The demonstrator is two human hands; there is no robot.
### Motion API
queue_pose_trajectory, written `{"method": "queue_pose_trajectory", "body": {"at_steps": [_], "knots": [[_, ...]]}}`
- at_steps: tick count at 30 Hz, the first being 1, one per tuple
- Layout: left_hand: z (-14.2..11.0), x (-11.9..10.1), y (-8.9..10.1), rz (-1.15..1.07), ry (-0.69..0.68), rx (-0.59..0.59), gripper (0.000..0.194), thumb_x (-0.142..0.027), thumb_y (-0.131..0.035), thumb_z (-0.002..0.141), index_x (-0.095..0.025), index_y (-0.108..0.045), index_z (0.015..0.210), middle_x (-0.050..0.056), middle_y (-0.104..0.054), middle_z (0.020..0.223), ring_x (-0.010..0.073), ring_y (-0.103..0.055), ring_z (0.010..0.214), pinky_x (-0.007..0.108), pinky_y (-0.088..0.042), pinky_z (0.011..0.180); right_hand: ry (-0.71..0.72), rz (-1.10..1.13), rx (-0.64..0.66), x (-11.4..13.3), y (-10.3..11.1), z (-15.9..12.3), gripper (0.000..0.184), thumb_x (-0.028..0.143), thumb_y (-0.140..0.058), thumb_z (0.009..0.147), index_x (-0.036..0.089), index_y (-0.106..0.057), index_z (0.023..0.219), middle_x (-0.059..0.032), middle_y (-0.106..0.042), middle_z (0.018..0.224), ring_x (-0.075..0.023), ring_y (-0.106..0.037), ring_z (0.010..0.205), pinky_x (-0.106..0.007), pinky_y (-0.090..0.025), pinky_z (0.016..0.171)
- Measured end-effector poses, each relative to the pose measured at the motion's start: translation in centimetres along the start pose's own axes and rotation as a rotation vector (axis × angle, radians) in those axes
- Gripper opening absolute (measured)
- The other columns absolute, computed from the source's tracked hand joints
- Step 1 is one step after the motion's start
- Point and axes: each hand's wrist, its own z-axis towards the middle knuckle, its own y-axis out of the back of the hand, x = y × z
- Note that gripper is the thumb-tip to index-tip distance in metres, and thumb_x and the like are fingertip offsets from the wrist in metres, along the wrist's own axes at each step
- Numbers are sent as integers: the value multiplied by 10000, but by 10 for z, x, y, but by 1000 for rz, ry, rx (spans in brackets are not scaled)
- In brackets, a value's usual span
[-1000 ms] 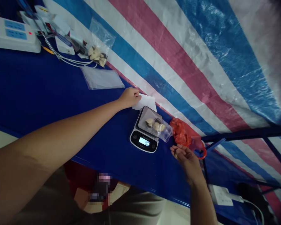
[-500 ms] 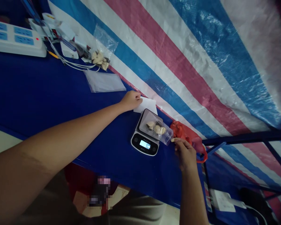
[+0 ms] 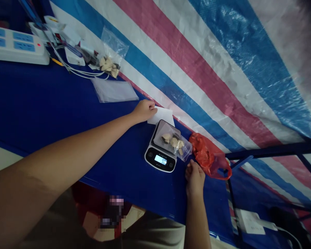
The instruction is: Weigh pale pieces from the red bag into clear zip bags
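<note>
A small kitchen scale [image 3: 160, 159] with a lit display sits on the blue table. On its pan lies a clear plastic bag [image 3: 187, 151], its mouth toward my right hand. Several pale, dark-edged dried slices [image 3: 174, 141] are inside. My right hand [image 3: 195, 176] is closed just right of the scale, fingertips together and nothing visible in them. My left hand [image 3: 144, 110] is curled into a fist behind the scale, resting at the left edge of a white paper sheet [image 3: 162, 116]; no object shows in it.
A red plastic bag [image 3: 203, 154] lies right of the scale. Flat clear bags [image 3: 115, 90], a bag of slices [image 3: 109, 66], cables and a power strip [image 3: 18, 46] are at the back left. A striped tarp [image 3: 186, 58] walls the back. A metal frame [image 3: 277, 150] stands right.
My right hand has let go of a pale slice, which now lies in the bag's mouth on the scale. The hand has drawn back toward me. My left hand stays put.
</note>
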Motion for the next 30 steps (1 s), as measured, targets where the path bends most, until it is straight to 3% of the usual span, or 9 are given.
{"method": "queue_pose_trajectory", "body": {"at_steps": [5,14,24,30], "knots": [[0,0,0,6,4,5,404,-124,-576,696,-219,-209,555,-64,-217,536,100,-235,560,316,-171,597,69,25,25,-4,1,-3,436,557,-792,705,193,-553,668,130,-283,480,-36,-217,398,-173,-139,380],[1,2,0,19,3,9,420,-117,-585,703,-218,-207,551,-65,-217,532,100,-232,558,314,-176,599,63,18,40,0,0,-8,440,543,-806,748,190,-552,684,120,-267,507,-39,-225,416,-179,-151,399],[1,2,0,19,-1,10,419,-120,-580,706,-221,-206,548,-66,-218,525,101,-235,552,314,-181,595,55,36,12,-1,1,-5,482,574,-849,678,184,-566,666,118,-279,493,-35,-220,412,-166,-139,382],[1,3,0,14,-12,3,412,-129,-579,703,-221,-206,556,-64,-221,531,102,-238,557,313,-180,593,101,7,32,-1,0,-8,447,571,-777,762,192,-548,697,117,-287,506,-43,-228,409,-181,-147,389]]}}
